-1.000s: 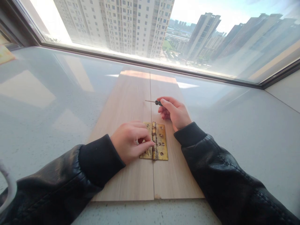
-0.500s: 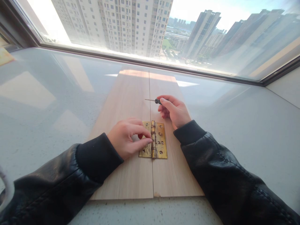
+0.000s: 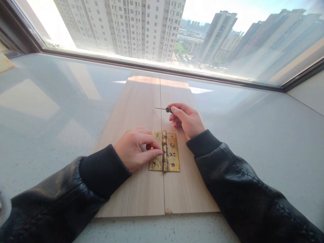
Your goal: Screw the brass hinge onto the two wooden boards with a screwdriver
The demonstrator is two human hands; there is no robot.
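A worn brass-coloured hinge [image 3: 165,162] lies opened flat across the seam between two pale wooden boards, the left board [image 3: 131,199] and the right board [image 3: 187,194]. My left hand [image 3: 135,148] rests over the hinge's left leaf, partly covering it. Its thumb and forefinger tips come together by the hinge's barrel; whatever may be between them is too small to make out. Beyond the hinge, above the right board, my right hand [image 3: 188,118] is closed round the dark handle of a small screwdriver [image 3: 162,108]. The screwdriver's thin shaft points left across the seam. Several screw holes show in the hinge.
The boards lie on a glossy speckled white sill [image 3: 253,152]. At its far edge runs a dark window frame [image 3: 157,70], with tall buildings outside. A blurred whitish curved object [image 3: 5,206] shows at the lower left edge.
Both hands keep the same pose and grip. The whole view has shifted very slightly; the hinge and boards stay as they were.
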